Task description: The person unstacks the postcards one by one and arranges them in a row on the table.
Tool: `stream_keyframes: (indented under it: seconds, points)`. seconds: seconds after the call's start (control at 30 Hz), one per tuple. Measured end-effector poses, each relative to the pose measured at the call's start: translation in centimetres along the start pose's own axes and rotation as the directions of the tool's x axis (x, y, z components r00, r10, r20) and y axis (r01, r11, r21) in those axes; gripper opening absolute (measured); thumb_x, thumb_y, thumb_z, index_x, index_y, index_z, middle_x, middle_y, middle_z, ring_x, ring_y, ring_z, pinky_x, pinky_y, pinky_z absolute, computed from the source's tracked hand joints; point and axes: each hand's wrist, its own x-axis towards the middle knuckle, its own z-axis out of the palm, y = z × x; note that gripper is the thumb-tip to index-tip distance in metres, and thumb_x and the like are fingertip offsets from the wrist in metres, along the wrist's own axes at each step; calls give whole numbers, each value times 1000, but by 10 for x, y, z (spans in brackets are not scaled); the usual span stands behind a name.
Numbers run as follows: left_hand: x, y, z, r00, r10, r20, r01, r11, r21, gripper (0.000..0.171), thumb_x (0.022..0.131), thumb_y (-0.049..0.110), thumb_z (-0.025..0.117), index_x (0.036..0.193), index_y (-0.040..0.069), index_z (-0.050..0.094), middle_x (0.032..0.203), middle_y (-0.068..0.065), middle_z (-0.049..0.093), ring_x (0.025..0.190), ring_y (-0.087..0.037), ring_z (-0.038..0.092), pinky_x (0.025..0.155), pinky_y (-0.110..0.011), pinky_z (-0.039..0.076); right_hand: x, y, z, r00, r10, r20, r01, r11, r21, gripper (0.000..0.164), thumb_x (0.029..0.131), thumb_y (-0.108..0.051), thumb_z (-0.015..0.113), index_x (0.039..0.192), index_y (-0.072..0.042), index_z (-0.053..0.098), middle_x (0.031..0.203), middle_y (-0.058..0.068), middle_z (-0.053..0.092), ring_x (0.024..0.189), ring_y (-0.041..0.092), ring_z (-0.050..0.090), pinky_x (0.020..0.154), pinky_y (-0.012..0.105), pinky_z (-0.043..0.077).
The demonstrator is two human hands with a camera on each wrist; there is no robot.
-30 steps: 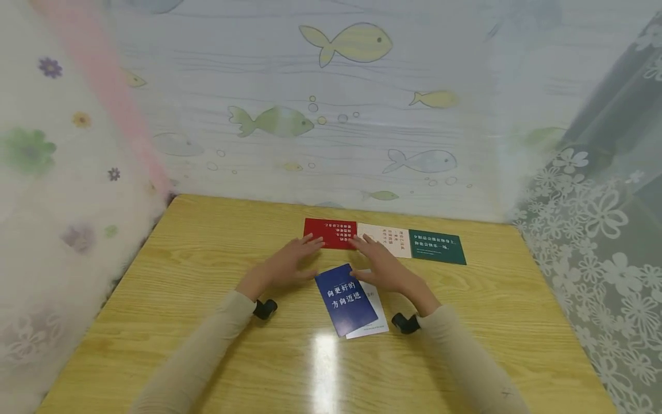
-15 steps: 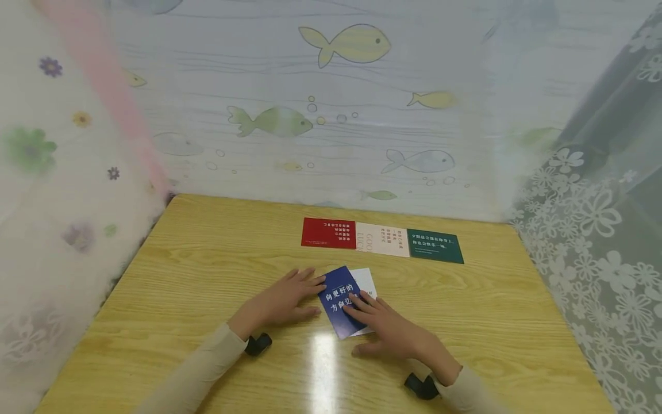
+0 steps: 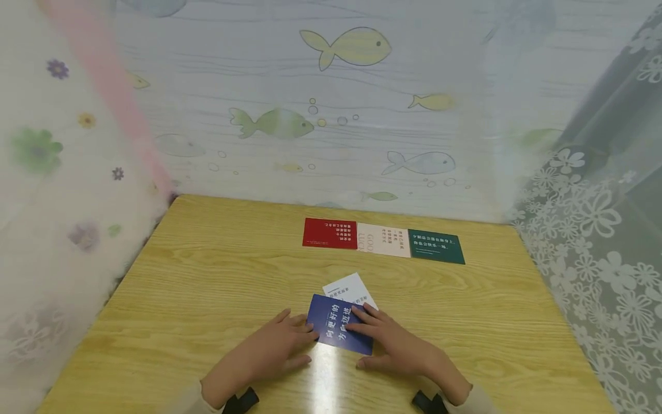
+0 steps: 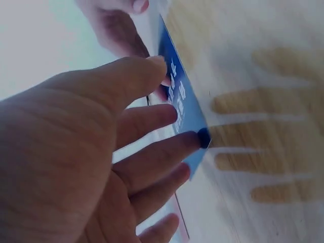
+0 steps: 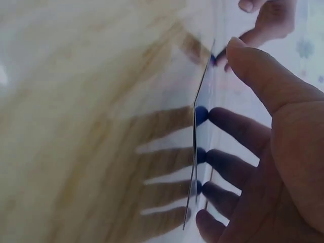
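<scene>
A blue card (image 3: 333, 339) with white characters lies on the table, turned nearly sideways and overlapping a white card (image 3: 354, 284) behind it. At its left edge rest the fingertips of my left hand (image 3: 258, 353), fingers extended and spread. My right hand (image 3: 403, 342) touches the card's right part with its fingertips, its thumb on the near side. In the left wrist view, a finger of my left hand (image 4: 136, 147) meets a corner of the blue card (image 4: 192, 119). The right wrist view shows several fingertips of my right hand (image 5: 283, 136) pressed on the card's surface.
A red card (image 3: 329, 233), a cream card (image 3: 380, 238) and a green card (image 3: 437, 247) lie in a row near the back of the wooden table (image 3: 217, 253). Behind stands a fish-patterned curtain (image 3: 269, 167); a lace curtain (image 3: 584, 276) hangs at the right.
Both hands have drawn back toward the body. The blue card has turned and slid nearer, and more of the white card shows behind it. The row of three cards is unmoved.
</scene>
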Motion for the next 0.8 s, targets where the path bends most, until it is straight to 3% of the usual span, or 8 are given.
stream_keyframes:
  seconds: [0.1, 0.2, 0.37, 0.53, 0.8]
  points:
    - [-2, 5, -1, 999, 31, -13, -31, 999, -4, 38, 100, 33, 63, 133, 15, 69, 131, 1, 70, 133, -27, 56, 115, -55, 40, -2, 0, 1, 1000, 0, -4, 0, 1000, 13, 64, 94, -54, 66, 152, -35, 48, 168, -4, 26, 157, 34, 17, 120, 63, 29]
    - [-3, 4, 1, 999, 38, -33, -38, 999, -9, 39, 101, 32, 61, 136, 15, 67, 138, 1, 66, 137, -27, 53, 117, -54, 38, -4, 1, 2, 1000, -5, -16, 5, 1000, 11, 65, 94, -52, 67, 153, -34, 47, 168, -5, 26, 157, 32, 18, 120, 61, 30]
    - [-5, -9, 5, 993, 25, -112, -21, 999, 35, 54, 100, 39, 62, 148, 13, 55, 154, -6, 51, 148, -32, 39, 121, -54, 32, -9, 4, 2, 997, 17, -78, -15, 1000, 20, 78, 92, -54, 70, 158, -27, 39, 169, -3, 25, 157, 31, 16, 120, 61, 30]
    - [-3, -23, 10, 985, -22, -173, 23, 1000, 4, 72, 98, 55, 58, 156, 14, 43, 162, -7, 40, 153, -34, 29, 123, -58, 26, -13, 7, 1, 985, 48, -165, -55, 998, -39, 96, 87, -57, 74, 160, -12, 32, 168, 8, 25, 156, 35, 16, 121, 60, 26]
    - [7, -36, 10, 984, -77, -159, 74, 997, -27, 92, 87, 64, 67, 156, 10, 42, 164, -10, 34, 154, -36, 24, 125, -59, 21, -13, 7, 0, 977, 117, -177, -142, 980, -136, 115, 80, -64, 76, 160, 0, 25, 168, 17, 21, 156, 40, 12, 125, 59, 19]
